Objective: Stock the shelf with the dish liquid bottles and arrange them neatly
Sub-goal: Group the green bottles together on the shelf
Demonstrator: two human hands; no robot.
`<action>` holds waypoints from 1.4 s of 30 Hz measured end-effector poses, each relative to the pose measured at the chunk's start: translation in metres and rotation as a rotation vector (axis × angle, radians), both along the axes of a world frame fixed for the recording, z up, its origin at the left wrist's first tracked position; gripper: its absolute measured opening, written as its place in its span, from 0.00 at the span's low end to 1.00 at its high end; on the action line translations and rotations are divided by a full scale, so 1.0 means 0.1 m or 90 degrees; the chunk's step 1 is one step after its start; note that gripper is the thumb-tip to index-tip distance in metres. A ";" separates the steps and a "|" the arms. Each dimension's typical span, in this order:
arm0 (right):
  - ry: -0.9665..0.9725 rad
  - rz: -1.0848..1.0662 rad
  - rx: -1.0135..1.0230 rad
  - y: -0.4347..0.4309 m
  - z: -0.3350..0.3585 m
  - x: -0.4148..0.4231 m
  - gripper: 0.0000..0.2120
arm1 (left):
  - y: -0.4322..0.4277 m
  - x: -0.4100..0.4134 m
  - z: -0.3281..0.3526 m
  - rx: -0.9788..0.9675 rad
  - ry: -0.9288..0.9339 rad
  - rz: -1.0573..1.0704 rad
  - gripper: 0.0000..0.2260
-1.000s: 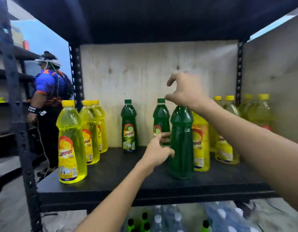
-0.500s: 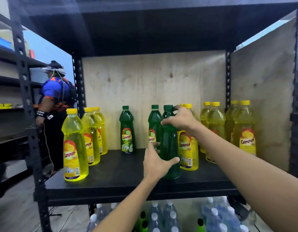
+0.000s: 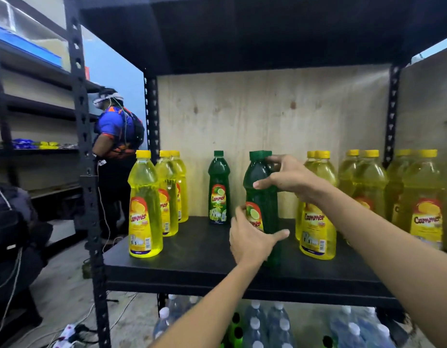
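A dark green dish liquid bottle point(image 3: 264, 197) stands upright near the front middle of the black shelf point(image 3: 192, 257). My left hand point(image 3: 252, 241) grips its lower body, thumb across the front. My right hand point(image 3: 286, 179) holds its shoulder, fingers reaching round the neck. Its label faces front-left. Another green bottle point(image 3: 218, 189) stands further back to the left. Yellow bottles point(image 3: 144, 207) line up in a row on the left, and more yellow bottles point(image 3: 318, 214) crowd the right side.
Plywood panels point(image 3: 267, 121) close the back and right side. The upper shelf hangs low overhead. Water bottles point(image 3: 267, 327) sit under the shelf. A person point(image 3: 117, 136) stands at the neighbouring rack on the left. Cables and a power strip point(image 3: 69, 332) lie on the floor.
My right hand came down from above the cap onto the green bottle's shoulder. My left hand closed round its lower body. The bottle's label has turned into view.
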State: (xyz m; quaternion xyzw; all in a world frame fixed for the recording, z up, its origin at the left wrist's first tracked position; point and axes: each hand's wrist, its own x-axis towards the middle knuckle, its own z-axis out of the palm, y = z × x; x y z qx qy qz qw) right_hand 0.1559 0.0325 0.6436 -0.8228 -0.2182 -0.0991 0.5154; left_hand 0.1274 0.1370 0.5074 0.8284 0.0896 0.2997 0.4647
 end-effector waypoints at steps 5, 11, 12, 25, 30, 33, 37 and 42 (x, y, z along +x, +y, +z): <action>-0.011 0.090 0.000 0.46 0.00 0.23 0.32 | 0.49 0.30 0.00 0.061 0.006 0.138 0.54; 0.029 0.127 0.022 1.03 -0.03 0.77 0.35 | 1.14 0.76 -0.04 0.069 0.055 0.056 0.57; 0.047 0.135 0.038 1.06 -0.04 0.86 0.35 | 1.24 0.80 -0.09 0.071 0.062 0.010 0.56; 0.077 0.155 -0.011 1.29 -0.22 1.19 0.48 | 1.46 1.03 -0.35 0.117 -0.004 0.057 0.49; 0.067 0.166 -0.006 1.29 -0.25 1.16 0.47 | 1.42 0.98 -0.33 0.122 0.002 0.064 0.49; 0.053 0.135 -0.055 1.26 -0.26 1.08 0.46 | 1.39 0.90 -0.31 0.116 0.058 0.032 0.57; -0.205 -0.099 -0.059 0.90 -0.11 0.92 0.24 | 1.19 0.62 -0.25 0.272 -0.088 0.160 0.54; -0.327 -0.473 -0.011 0.43 0.04 0.91 0.30 | 0.65 0.57 -0.03 0.246 -0.166 -0.095 0.28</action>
